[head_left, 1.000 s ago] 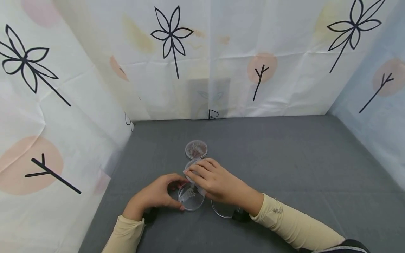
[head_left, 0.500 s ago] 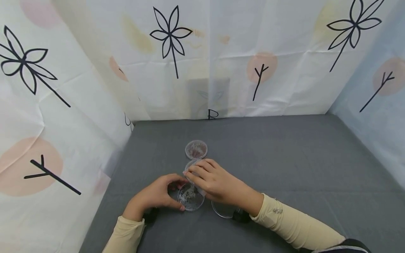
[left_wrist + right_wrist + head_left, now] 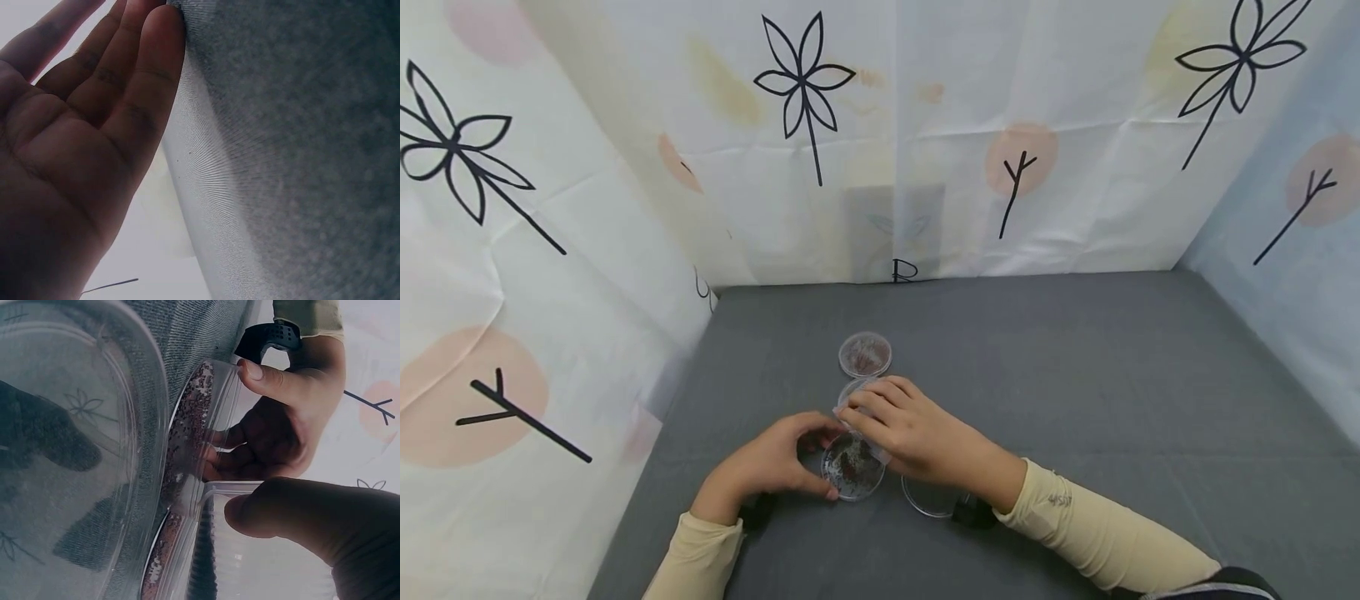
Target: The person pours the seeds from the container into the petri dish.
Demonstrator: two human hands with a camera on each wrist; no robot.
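In the head view, my left hand [image 3: 775,458] holds the near petri dish [image 3: 853,482] by its left side, thumb and fingers spread along the rim. Dark reddish and whitish bits cover much of that dish [image 3: 190,419]. My right hand [image 3: 917,433], just above and to its right, grips a clear ribbed plastic container [image 3: 275,565], tilted over the dish. Only my right thumb [image 3: 269,509] shows on that container in the right wrist view; the other fingers are hidden there. The left wrist view shows my left palm and fingers [image 3: 119,94], with no dish visible.
A petri dish with reddish and whitish contents [image 3: 865,356] stands farthest back. Another dish [image 3: 852,388] lies in front of it, partly covered by my right hand. A clear round dish or lid [image 3: 925,502] sits at the right, under my right wrist. Grey cloth [image 3: 1060,358] covers the table.
Both hands stay almost still. The near petri dish has gone from mostly clear with a few pale bits to widely covered with dark reddish and whitish bits.
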